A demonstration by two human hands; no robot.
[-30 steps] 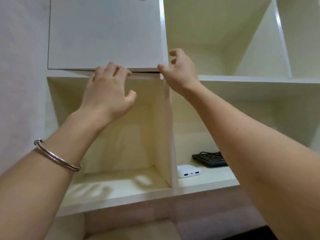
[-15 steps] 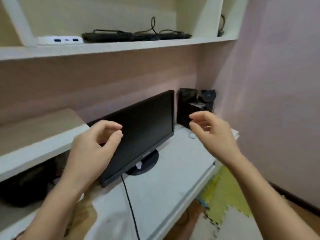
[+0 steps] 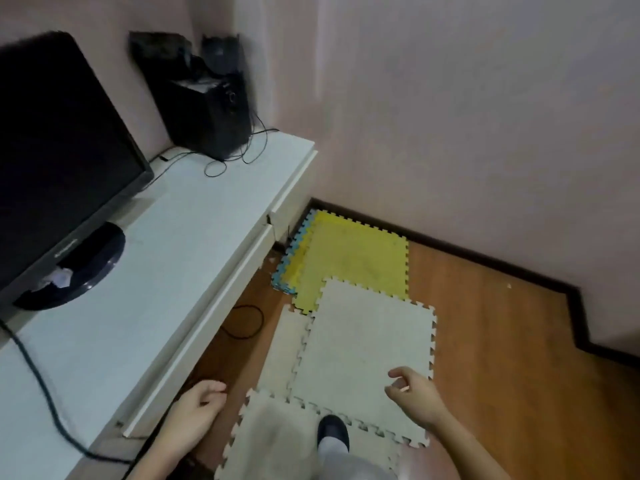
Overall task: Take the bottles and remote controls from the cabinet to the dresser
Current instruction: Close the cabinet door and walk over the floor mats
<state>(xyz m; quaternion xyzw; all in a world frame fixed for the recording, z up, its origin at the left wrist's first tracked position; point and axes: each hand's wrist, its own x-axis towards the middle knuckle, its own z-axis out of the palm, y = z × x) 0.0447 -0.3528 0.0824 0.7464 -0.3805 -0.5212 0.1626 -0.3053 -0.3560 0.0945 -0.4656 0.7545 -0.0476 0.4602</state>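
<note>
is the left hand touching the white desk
Apart. The head view shows the left hand hanging over bare wood floor, beside the white desk.

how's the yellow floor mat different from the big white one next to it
The yellow mat lies nearer the wall corner, on top of a blue mat; the white mat lies nearer the person and overlaps the yellow mat's near edge. The yellow one is bright and partly covered, while the white one is pale and shows nearly whole. Both are flat foam tiles with jigsaw-toothed edges on the wooden floor.

Both forearms are bare, with no sleeves showing. The left hand and right hand are ungloved. One foot wears a dark slipper below a light grey trouser leg.
</note>
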